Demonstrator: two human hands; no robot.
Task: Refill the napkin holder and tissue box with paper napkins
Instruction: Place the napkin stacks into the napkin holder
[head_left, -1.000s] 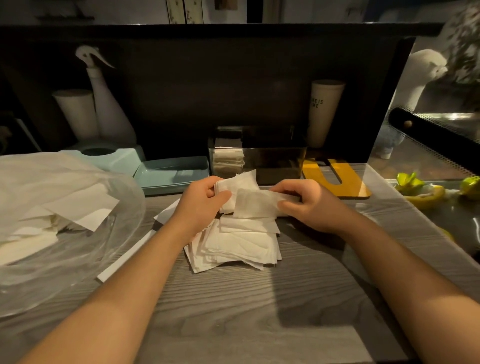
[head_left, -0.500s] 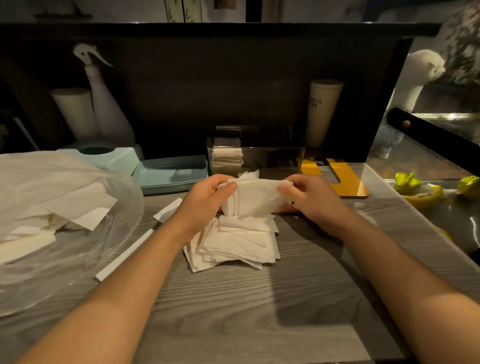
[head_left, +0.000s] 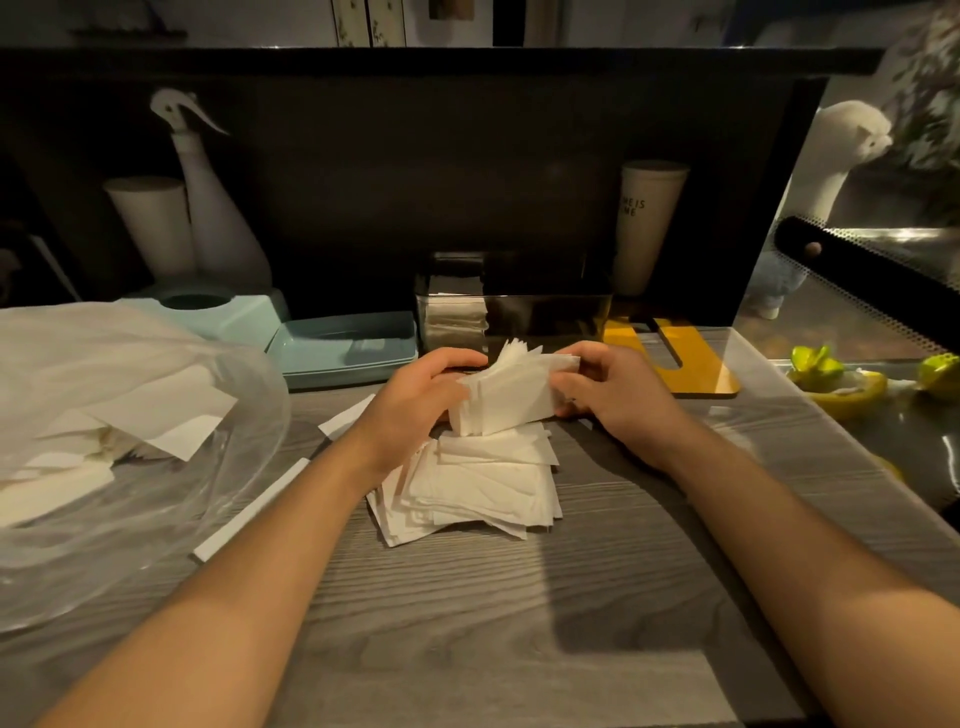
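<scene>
plastic bag at left still holds napkins. loose napkin pile sits mid-frame on the table. metal napkin holder behind looks partly filled. left hand and right hand pinch a napkin stack, not yet loaded. tissue box: cannot tell.

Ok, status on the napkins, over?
Left hand and right hand both grip a napkin bundle above the loose pile. Napkin holder behind, path open.
</scene>
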